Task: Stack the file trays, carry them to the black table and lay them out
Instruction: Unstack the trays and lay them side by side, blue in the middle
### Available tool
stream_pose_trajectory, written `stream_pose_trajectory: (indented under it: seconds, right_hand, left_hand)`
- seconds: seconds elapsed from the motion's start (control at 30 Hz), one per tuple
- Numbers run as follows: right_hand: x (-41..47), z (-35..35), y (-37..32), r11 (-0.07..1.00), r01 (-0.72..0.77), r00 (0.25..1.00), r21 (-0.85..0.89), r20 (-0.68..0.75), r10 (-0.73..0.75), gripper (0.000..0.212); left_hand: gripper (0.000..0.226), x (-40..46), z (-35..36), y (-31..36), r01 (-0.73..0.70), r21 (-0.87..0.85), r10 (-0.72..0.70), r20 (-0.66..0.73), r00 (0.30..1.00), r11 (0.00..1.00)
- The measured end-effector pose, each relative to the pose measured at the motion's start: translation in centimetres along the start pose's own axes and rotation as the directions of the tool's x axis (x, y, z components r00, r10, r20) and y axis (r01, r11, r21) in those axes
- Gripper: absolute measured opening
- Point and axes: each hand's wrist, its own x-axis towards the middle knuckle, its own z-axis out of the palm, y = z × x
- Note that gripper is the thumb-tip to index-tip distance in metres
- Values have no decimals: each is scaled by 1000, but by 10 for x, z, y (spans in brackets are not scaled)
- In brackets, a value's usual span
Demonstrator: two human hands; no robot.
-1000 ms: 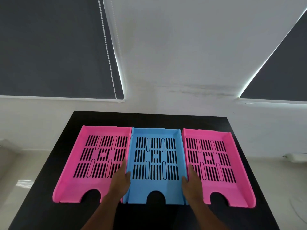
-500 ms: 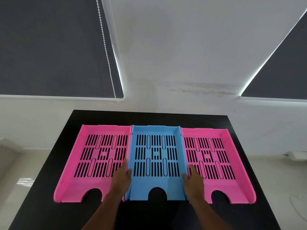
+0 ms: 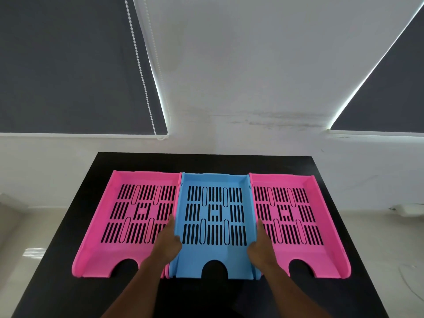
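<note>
Three slotted file trays lie side by side on the black table (image 3: 68, 260): a pink tray (image 3: 128, 251) on the left, a blue tray (image 3: 214, 251) in the middle, a second pink tray (image 3: 321, 251) on the right. My left hand (image 3: 166, 245) grips the blue tray's left wall, thumb inside and fingers outside over the left pink tray. My right hand (image 3: 260, 246) grips the blue tray's right wall the same way. The blue tray touches both neighbours and its back edge lines up with theirs.
A white wall (image 3: 229, 65) rises behind the table, with dark roller blinds (image 3: 68, 65) on both sides and a bead cord (image 3: 140, 65) hanging at the left. Pale floor (image 3: 23, 226) shows left and right of the table.
Both hands have pushed the blue tray slightly away from me, so its back edge now lines up with the pink trays. The pink trays have not moved.
</note>
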Motion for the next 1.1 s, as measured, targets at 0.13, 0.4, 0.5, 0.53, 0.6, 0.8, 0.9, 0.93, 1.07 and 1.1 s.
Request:
stream_pose_trajectory:
  seconds: [0.13,0.4,0.5,0.53,0.6,0.8,0.9,0.93,1.07,1.1]
  right_hand:
    - [-2,-2,1,1000,-6,1000,22,-21,6,82]
    - [-2,-3,7,1000,0,995,-7,-104,-1,46]
    - [-3,-4,5,1000,9,995,4,-96,-8,39]
    - [-4,-4,5,1000,16,996,9,-93,-15,39]
    - [-3,-4,6,1000,19,996,14,-86,-18,46]
    - [-8,-4,0,1000,9,999,26,-47,-8,69]
    - [-6,-1,2,1000,11,999,12,-48,-10,72]
    - [-5,0,3,1000,15,999,5,-51,-15,72]
    - [-6,0,6,1000,19,998,2,-67,-19,67]
    - [-7,-1,5,1000,16,997,4,-69,-16,66]
  left_hand:
    - [80,-1,2,-2,25,-19,-24,5,1000,1000]
    - [68,-2,12,-4,66,-14,-67,-69,995,998]
    - [69,-1,11,-3,73,-24,-75,-64,995,997]
    - [69,-1,11,-4,71,-38,-73,-66,995,997]
    - [69,-2,12,-6,57,-54,-61,-72,996,997]
    - [74,-3,11,-8,4,-26,-5,-42,999,1000]
    - [75,-4,9,-7,3,-10,-4,-28,1000,1000]
    - [74,-4,10,-7,5,-10,-5,-30,1000,1000]
    - [73,-1,13,-9,21,-8,-22,-46,999,1000]
    - [72,-1,13,-8,25,-8,-25,-48,999,1000]
